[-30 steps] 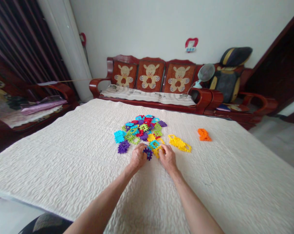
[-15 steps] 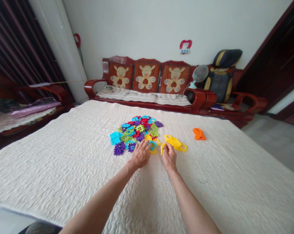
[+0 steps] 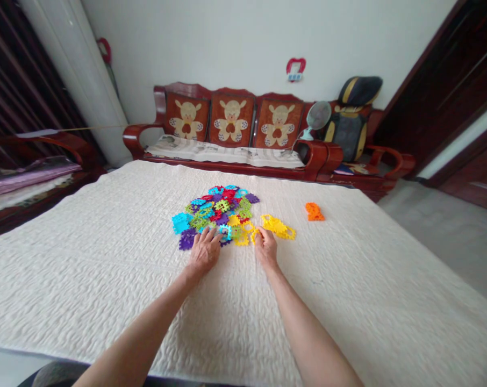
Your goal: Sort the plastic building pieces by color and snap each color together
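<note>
A pile of toothed plastic building pieces (image 3: pixel 222 206) in purple, blue, green, red and yellow lies in front of me. My left hand (image 3: pixel 205 250) rests at its near edge, fingers spread, beside a light-blue square frame piece (image 3: pixel 226 231) and partly over purple ones. My right hand (image 3: pixel 266 247) is closed, thumb and fingers pinching a small yellow toothed piece (image 3: pixel 255 237) that they partly cover. Just left of it lie loose yellow pieces (image 3: pixel 242 239). Behind the right hand is a group of yellow pieces (image 3: pixel 279 227).
Orange pieces (image 3: pixel 315 212) sit apart on the right of the white quilted cover (image 3: pixel 348 285). Beyond the far edge stands a wooden sofa (image 3: pixel 179 88) with bear cushions. A small fan (image 3: pixel 318 115) and a chair with a massage cushion (image 3: pixel 346 134) are at right.
My left hand has slid left along the pile, and the light-blue frame piece has shifted left, uncovering yellow pieces. The right hand keeps its yellow piece. The view has turned slightly right.
</note>
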Demonstrator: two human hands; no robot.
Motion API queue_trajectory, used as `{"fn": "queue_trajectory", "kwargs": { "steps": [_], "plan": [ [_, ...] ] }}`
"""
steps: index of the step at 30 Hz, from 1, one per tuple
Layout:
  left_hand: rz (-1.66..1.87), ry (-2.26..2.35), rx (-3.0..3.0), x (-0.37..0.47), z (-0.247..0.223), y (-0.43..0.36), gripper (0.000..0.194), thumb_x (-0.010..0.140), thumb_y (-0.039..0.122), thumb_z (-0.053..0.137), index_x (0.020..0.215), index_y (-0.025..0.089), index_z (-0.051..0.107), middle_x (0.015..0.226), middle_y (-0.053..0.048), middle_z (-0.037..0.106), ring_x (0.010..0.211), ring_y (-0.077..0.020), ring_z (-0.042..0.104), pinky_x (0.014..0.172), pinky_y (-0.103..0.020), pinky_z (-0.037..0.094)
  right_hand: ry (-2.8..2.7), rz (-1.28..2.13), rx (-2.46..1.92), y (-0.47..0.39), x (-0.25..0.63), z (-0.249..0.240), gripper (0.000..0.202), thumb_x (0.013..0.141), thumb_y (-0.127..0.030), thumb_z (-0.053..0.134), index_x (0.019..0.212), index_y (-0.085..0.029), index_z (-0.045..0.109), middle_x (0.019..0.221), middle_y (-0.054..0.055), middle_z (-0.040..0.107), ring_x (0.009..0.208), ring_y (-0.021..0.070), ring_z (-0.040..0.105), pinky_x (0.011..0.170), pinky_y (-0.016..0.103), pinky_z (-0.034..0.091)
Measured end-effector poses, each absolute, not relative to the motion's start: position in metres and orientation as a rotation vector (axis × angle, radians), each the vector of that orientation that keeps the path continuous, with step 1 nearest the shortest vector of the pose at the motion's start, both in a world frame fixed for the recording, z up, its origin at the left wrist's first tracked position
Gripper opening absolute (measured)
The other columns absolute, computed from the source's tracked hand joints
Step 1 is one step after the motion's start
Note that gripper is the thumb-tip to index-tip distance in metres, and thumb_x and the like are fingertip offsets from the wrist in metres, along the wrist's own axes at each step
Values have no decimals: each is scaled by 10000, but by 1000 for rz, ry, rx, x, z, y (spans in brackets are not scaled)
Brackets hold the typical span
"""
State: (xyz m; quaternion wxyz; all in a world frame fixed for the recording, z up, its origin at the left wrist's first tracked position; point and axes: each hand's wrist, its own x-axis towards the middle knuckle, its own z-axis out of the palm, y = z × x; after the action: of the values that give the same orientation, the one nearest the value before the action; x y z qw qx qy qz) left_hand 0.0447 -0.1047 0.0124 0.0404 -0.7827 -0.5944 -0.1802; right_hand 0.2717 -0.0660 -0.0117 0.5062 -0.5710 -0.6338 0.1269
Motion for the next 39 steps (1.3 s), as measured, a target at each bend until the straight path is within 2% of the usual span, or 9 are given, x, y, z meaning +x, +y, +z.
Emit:
{"fn": "queue_trajectory", "kwargs": {
  "steps": [4,11,15,19,22,27,30,33,39],
  "plan": [
    [-588,-1843,-2396,43,8,-107,424,933,203,382,1307,253,576,1425,-78,516,1363,-299,369,1038,-496,361,-1519,180,-1425,-58,288,6,358,826,-277,440,1096,-182,656,1028,104,695,954,210,622,863,334,485],
    [-573,-1834,-2390,45,9,-105,430,934,219,370,1306,251,582,1416,-66,527,1340,-303,389,1019,-479,373,-1532,-55,-1789,-32,341,38,322,806,-238,458,1023,-161,683,1002,127,679,933,242,601,875,365,445],
    [-594,-1845,-2381,45,8,-106,431,922,210,389,1306,247,579,1404,-77,533,1333,-299,389,1016,-482,374,-1606,-139,-1675,-33,334,39,357,760,-160,472,1054,-147,674,1107,140,655,1037,249,583,940,381,430],
    [-626,-1843,-2374,45,11,-109,425,916,201,394,1293,260,582,1382,-78,544,1345,-288,370,1025,-481,369,-1882,6,-1503,-35,288,43,363,829,-171,423,1095,-150,670,1093,117,673,1064,204,587,968,307,424],
    [-625,-1834,-2383,45,13,-110,427,921,196,384,1299,259,573,1388,-80,537,1345,-291,368,1020,-485,370,-2037,114,-1662,-30,248,50,318,869,-252,465,1083,-191,692,1074,92,698,1025,196,615,921,283,443],
    [-608,-1861,-2393,45,14,-110,426,920,197,385,1301,261,566,1392,-79,531,1320,-295,389,1009,-483,373,-2067,122,-2106,-15,207,64,398,855,-464,548,1037,-163,732,1043,164,711,1012,269,654,845,342,480],
    [-624,-1857,-2396,45,13,-109,425,917,198,396,1305,262,558,1393,-77,529,1327,-291,379,1027,-479,359,-2038,166,-2214,-7,198,69,467,849,-520,543,1047,-141,733,1056,194,707,1046,312,649,861,405,487],
    [-634,-1853,-2396,45,11,-108,416,918,203,398,1297,259,561,1395,-73,527,1327,-294,377,1030,-482,356,-2025,223,-2248,0,194,69,418,847,-469,557,1055,-151,730,1079,192,706,1081,316,641,893,436,476],
    [-670,-1871,-2383,45,10,-107,403,920,199,402,1281,254,572,1398,-74,525,1340,-292,372,1024,-487,367,-2024,258,-2245,7,194,66,319,842,-341,541,1033,-177,737,1054,161,724,1051,274,668,852,373,491]
  ]
}}
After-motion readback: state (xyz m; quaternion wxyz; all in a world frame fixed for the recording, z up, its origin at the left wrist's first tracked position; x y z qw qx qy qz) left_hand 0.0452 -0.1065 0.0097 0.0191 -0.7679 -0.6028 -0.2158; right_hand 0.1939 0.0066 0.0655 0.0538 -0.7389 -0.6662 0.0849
